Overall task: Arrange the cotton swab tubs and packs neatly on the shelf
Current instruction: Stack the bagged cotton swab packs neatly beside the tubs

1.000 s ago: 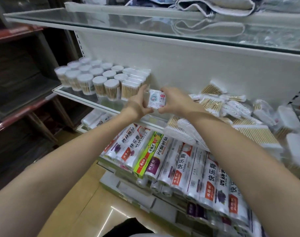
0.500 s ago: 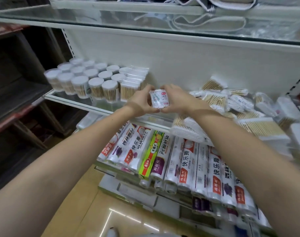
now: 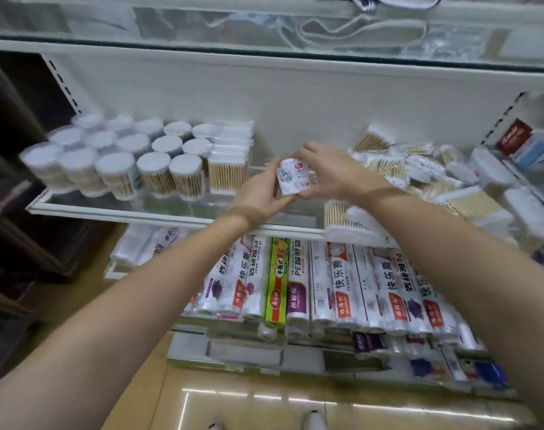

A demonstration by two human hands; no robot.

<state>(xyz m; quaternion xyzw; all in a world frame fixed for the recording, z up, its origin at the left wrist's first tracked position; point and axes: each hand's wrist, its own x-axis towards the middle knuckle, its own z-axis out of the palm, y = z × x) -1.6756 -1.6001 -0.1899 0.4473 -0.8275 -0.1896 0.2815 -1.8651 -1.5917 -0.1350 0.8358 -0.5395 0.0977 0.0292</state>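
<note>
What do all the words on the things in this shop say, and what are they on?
"快乐撕" on the white wrap rolls on the lower shelf.
"PE保鲜袋" on a white and purple roll.
"手撕式" on the green box.
The small pack held by the left hand and right hand: print too blurred.
The red box: unreadable.

A small white printed swab pack point(image 3: 295, 176) is held above the glass shelf point(image 3: 159, 211). Round white-lidded tubs point(image 3: 121, 162) stand upright in rows at left; clear packs point(image 3: 419, 181) lie jumbled at right.
</note>
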